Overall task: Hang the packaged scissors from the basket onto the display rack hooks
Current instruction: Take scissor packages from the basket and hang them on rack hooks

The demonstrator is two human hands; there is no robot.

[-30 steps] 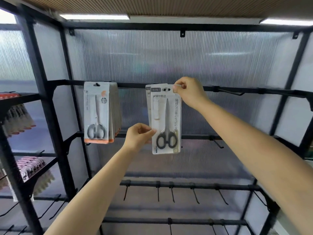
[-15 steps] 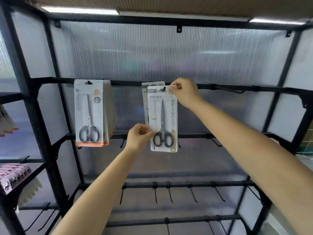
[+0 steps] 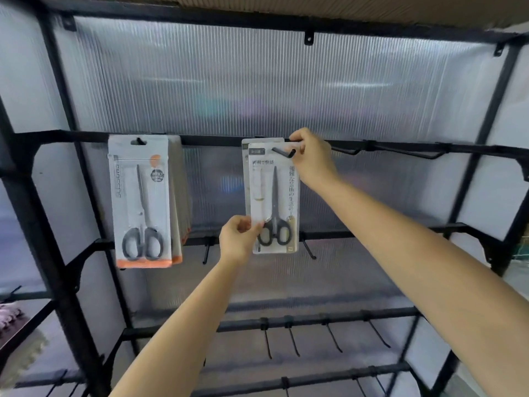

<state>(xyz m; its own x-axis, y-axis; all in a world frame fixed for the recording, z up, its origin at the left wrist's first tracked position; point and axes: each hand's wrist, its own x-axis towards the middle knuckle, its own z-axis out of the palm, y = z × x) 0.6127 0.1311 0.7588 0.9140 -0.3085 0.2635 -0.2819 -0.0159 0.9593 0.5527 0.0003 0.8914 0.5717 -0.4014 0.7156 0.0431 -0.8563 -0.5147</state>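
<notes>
A white scissors package (image 3: 274, 196) with black-handled scissors hangs on a black hook (image 3: 283, 152) of the rack's upper bar; the hook's tip pokes out through the hang hole. Another package sits right behind it. My right hand (image 3: 310, 160) pinches the package's top right corner beside the hook tip. Lower down, my left hand (image 3: 239, 237) pinches the bottom left edge of the same package. A stack of orange-trimmed scissors packages (image 3: 143, 202) hangs on a hook to the left. The basket is out of view.
The black metal display rack (image 3: 51, 253) has a ribbed translucent back panel. Bare hooks (image 3: 345, 151) stick out along the upper bar to the right, and more bare hooks (image 3: 332, 336) line the lower bars. Pink packaged goods (image 3: 8, 316) hang at far left.
The package has slid back onto the hook, so the hook tip now shows in front of it. Both hands kept their hold. The camera moved closer and to the right.
</notes>
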